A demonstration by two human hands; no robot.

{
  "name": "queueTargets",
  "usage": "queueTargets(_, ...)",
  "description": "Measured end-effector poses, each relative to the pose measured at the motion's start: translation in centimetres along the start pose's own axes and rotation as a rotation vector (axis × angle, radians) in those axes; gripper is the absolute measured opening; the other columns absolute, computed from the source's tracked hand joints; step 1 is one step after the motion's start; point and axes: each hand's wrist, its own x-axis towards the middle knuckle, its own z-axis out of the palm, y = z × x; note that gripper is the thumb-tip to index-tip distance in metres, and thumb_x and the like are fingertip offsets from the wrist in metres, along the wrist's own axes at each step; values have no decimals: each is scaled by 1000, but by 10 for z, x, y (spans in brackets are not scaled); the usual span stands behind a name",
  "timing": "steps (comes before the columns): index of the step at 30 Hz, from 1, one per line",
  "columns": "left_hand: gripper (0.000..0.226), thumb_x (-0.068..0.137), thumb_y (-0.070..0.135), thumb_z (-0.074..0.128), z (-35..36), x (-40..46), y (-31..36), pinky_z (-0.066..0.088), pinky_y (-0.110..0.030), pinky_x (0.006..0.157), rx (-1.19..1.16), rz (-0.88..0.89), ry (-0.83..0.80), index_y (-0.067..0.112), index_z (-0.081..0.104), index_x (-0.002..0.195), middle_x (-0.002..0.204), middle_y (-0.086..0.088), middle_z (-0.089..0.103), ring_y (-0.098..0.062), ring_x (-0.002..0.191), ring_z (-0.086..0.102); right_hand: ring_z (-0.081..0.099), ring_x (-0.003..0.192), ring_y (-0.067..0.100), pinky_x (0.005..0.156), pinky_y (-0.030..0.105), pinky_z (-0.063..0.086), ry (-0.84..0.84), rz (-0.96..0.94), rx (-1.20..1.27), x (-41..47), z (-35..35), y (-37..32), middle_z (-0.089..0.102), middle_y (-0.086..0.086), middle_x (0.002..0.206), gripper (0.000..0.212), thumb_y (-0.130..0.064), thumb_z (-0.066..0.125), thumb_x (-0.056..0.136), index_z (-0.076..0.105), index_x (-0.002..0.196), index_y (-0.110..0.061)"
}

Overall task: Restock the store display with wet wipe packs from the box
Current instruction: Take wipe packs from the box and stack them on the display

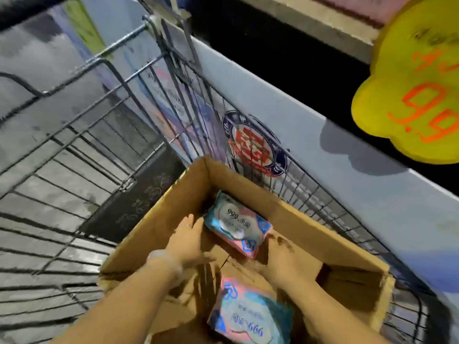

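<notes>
An open cardboard box (310, 227) sits inside a wire shopping cart (139, 100). Two wet wipe packs lie in it, both pink and blue. The far pack (236, 225) lies tilted near the box's far corner. The near pack (250, 316) lies at the bottom of the view. Both my hands reach down into the box. My left hand (190, 238) has its fingers straight against the far pack's left edge. My right hand (279, 247) is at the pack's right end; its fingers are blurred and partly hidden behind the pack.
A grey display bin wall (347, 157) runs along the cart's right side, bearing a round red and blue sticker (255, 147). A yellow price sign (417, 95) hangs at the upper right. Grey tiled floor (49, 120) lies left of the cart.
</notes>
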Motion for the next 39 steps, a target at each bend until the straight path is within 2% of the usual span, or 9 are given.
queueTargets(6,93,54,54,84,23,94,-3,41,-23,96,-359,129,-42,14,47,129,121,5,55,-14,122,51,62,110,20,97,32,49,-34,236,657,90,59,0,65,5,124,99,-62,80,54,51,132,-10)
queueTargets(11,53,58,40,87,44,143,-8,46,-37,104,-622,109,-271,27,67,105,116,5,68,-12,112,62,70,95,22,85,33,55,95,299,1089,127,82,0,72,6,105,65,-30,90,60,64,113,-3)
queueTargets(15,87,35,55,91,41,157,-14,50,-29,99,-648,51,-352,22,67,112,110,11,71,-4,106,64,72,84,23,67,23,60,44,271,1272,124,79,0,73,14,104,56,-14,88,63,66,113,-1)
queueTargets(18,37,57,14,90,43,132,-13,54,-8,71,-764,32,-326,17,72,89,77,14,75,1,79,68,72,82,21,74,31,61,36,263,1251,110,73,-2,75,14,101,57,-14,90,55,69,107,-5)
queueTargets(21,52,54,0,89,45,90,-18,55,-16,70,-873,77,-210,6,69,102,86,4,76,-6,83,69,74,90,22,83,43,60,38,224,1162,89,67,-6,75,8,100,93,-35,90,27,65,112,-9)
queueTargets(28,59,52,-3,87,-16,-18,5,56,-21,66,-965,240,-44,10,67,106,95,-4,77,-10,83,71,70,75,21,63,46,60,79,-3,1067,-4,7,-27,77,13,90,60,-19,87,41,70,96,-6)
queueTargets(32,54,57,7,89,-62,-81,38,57,-21,67,-910,357,38,18,67,104,94,0,77,-9,85,71,70,66,-1,55,16,54,155,-167,1108,-66,-33,-27,76,-11,71,28,3,83,63,71,83,-13)
queueTargets(36,96,27,53,90,-91,-144,71,51,-25,85,-831,380,153,28,54,113,108,10,65,-8,99,62,74,81,16,71,34,60,258,-259,1117,-126,-68,-22,78,3,91,48,-23,84,48,73,93,-10)
queueTargets(39,73,44,24,94,-108,-192,104,57,-24,72,-812,487,276,36,63,108,98,7,74,-6,92,68,72,75,6,64,22,57,358,-369,1116,-175,-101,-6,76,5,96,68,-27,86,45,67,106,-5)
